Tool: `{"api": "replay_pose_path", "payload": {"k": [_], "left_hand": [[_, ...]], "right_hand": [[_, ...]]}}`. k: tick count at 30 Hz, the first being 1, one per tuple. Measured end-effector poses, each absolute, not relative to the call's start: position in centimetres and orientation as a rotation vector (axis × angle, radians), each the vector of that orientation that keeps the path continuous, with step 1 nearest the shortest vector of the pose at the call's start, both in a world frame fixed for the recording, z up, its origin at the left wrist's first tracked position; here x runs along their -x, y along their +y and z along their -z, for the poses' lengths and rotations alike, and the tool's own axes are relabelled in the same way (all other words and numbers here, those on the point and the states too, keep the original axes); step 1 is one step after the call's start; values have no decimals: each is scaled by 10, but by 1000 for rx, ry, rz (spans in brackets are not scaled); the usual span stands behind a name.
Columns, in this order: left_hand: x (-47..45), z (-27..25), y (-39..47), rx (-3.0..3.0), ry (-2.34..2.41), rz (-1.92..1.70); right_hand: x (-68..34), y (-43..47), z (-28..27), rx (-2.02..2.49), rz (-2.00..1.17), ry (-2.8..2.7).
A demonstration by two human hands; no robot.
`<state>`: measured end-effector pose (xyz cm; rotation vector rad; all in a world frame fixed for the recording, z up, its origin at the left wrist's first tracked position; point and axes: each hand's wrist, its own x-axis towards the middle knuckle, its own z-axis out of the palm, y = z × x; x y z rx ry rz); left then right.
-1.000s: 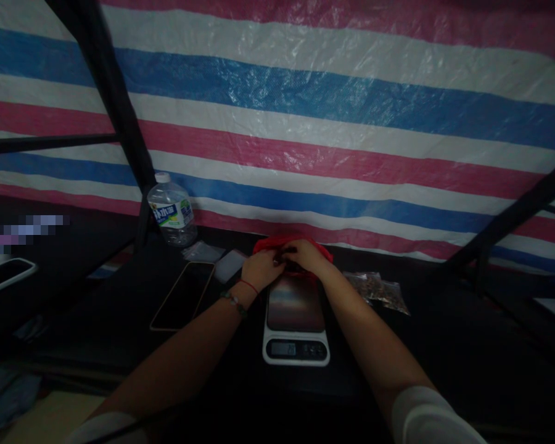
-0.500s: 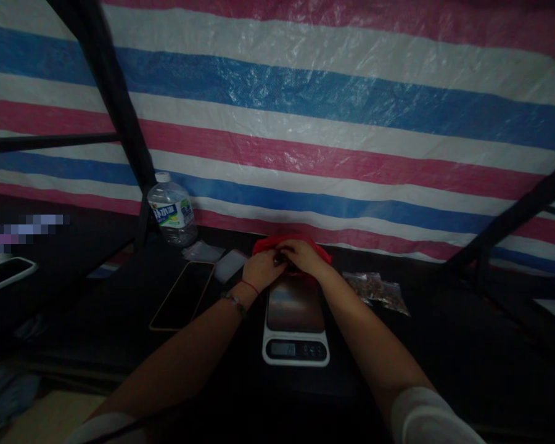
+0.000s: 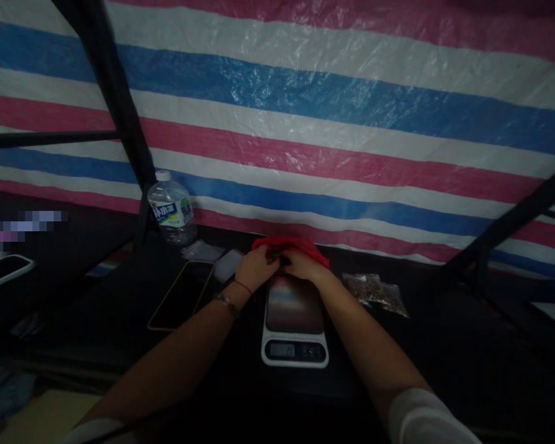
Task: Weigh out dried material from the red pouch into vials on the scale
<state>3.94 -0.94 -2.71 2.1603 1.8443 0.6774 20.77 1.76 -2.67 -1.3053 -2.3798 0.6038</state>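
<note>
Both my hands are at a red plastic bag [image 3: 300, 243] behind a white kitchen scale [image 3: 296, 357]. My left hand [image 3: 258, 266] is at the bag's left side, its fingers curled by the dark opening. From the right, my right hand [image 3: 301, 265] bends its fingers into the same spot. The fingertips of both are close together, and what they hold is too dark to make out. The scale's metal plate [image 3: 295, 308] lies below the hands, and its display is lit. Several small clear bags of brown bits [image 3: 374, 293] lie to the right.
A smartphone [image 3: 182, 296] lies left of the scale, near clear plastic bags [image 3: 226, 265]. Behind stands a clear plastic bottle [image 3: 173, 213]. A second phone [image 3: 4, 271] is at far left. Dark metal posts [image 3: 115, 92] and a striped tarp [image 3: 305, 123] border the table.
My left hand has shifted slightly left and up, and my fingers have drawn a little apart over the bag's opening. The scale and small bags stay in place.
</note>
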Motion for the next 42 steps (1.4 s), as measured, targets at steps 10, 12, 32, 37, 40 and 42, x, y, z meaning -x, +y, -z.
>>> {"api": "replay_pose_path", "payload": {"k": [10,12,32,37,40,42], "left_hand": [[-38,24,-14,-2178,1848,-601],[-38,25,-13,-2219,1811,-610],[-46,34,-6,-2252,1882,-491],[-46,37,-5,-2278,1859,-511],[-46,36,-6,-2276,1865,-520],[-46,34,-7,-2283,1856,-521]], "right_hand": [[-214,25,26,1575,-484,-2449],[-216,27,25,1622,-458,-2401],[-202,27,22,1176,-652,-2173],[-201,28,19,1122,-655,-2094],[-202,29,21,1137,-714,-2081],[-202,29,21,1155,-715,-2100]]}}
